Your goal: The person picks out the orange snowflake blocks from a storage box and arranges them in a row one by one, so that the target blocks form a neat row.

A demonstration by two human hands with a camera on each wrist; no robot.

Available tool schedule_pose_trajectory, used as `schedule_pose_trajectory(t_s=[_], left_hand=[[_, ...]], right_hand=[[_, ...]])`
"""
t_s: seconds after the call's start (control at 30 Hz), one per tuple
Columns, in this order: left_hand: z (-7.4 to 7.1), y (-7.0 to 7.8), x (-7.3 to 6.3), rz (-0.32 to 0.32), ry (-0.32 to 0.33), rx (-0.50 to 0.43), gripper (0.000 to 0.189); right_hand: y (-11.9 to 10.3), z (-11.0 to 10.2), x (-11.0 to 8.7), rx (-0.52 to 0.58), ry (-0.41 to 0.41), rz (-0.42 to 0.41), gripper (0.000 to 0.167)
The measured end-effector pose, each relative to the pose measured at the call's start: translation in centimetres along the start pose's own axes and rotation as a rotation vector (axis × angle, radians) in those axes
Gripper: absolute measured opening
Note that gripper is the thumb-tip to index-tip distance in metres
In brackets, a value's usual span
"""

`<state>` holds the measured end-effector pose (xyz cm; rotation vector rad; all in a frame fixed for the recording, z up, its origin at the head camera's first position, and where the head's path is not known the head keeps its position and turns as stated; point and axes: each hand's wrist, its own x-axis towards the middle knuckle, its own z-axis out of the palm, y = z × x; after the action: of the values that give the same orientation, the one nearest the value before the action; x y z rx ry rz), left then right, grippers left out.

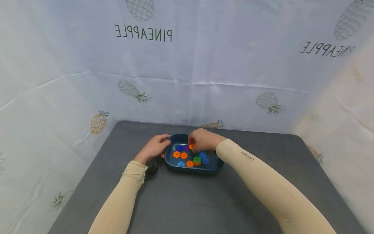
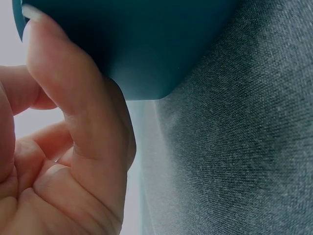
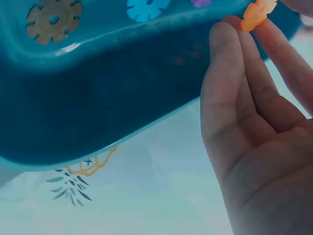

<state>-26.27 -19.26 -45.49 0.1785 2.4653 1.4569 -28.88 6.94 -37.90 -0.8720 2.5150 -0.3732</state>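
Tray corner is covered by right arm | brown disc is part-hidden in head view; blue discs are overlapped, uncounted | tray is set on grey table, backed by cloth | orange disc is pinched by right hand; tray's left end is gripped by left hand | inside: four orange discs, one green disc counted

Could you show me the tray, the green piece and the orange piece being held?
Tray [image 1: 190, 170], head view: its near outer wall.
Green piece [image 1: 197, 160], head view: near its center.
Held orange piece [image 3: 256, 15], right wrist view: its visible middle.
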Motion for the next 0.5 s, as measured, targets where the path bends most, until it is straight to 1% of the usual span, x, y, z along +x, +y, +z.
schedule_pose_trajectory(t_s=[0.13,0.27,0.4,0.5], left_hand=[[0.1,0.1,0.1,0.002,0.001,0.002,0.045],[0.1,0.2,0.2,-0.003,0.001,-0.003,0.045],[0.2,0.2,0.1,0.004,0.003,-0.017,0.047],[0.3,-0.2,-0.2,0.004,-0.002,-0.015,0.052]], right_hand=[[1.1,-0.1,-1.2,0.068,0.04,-0.018,0.029],[2.3,-0.1,-2.6,0.128,0.094,-0.007,0.032],[3.6,0.1,-4.4,0.214,0.156,0.034,0.032],[4.6,0.5,-5.9,0.274,0.204,0.067,0.032]])
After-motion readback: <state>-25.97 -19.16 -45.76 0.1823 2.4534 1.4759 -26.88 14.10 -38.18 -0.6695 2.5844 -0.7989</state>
